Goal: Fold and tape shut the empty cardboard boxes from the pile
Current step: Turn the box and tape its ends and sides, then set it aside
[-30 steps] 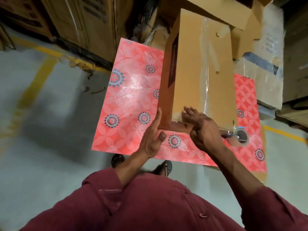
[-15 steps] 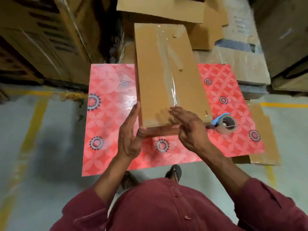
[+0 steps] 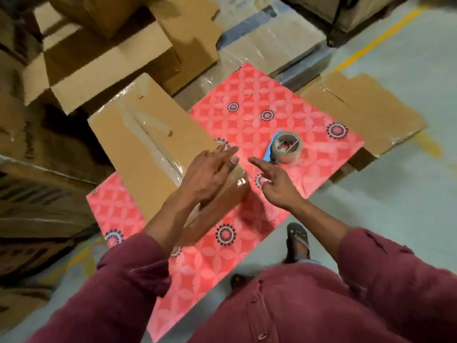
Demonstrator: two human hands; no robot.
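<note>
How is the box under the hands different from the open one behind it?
The taped box is closed, with clear tape along its top seam; the open box has its flaps spread. The taped box lies on the pink table under the left hand; the open box sits in the pile, untouched. Both are plain brown cardboard.

The taped box [image 3: 148, 154] lies on the left part of the surface [image 3: 259, 105]. The tape roll [image 3: 286, 147] sits on the surface to the box's right, apart from it. The left hand [image 3: 210, 174] rests on the box's near corner; the right hand [image 3: 277, 186] hovers between box and roll. Open boxes [image 3: 99, 58] are piled behind the taped box, and a flattened carton [image 3: 366, 112] lies to the surface's right.
</note>
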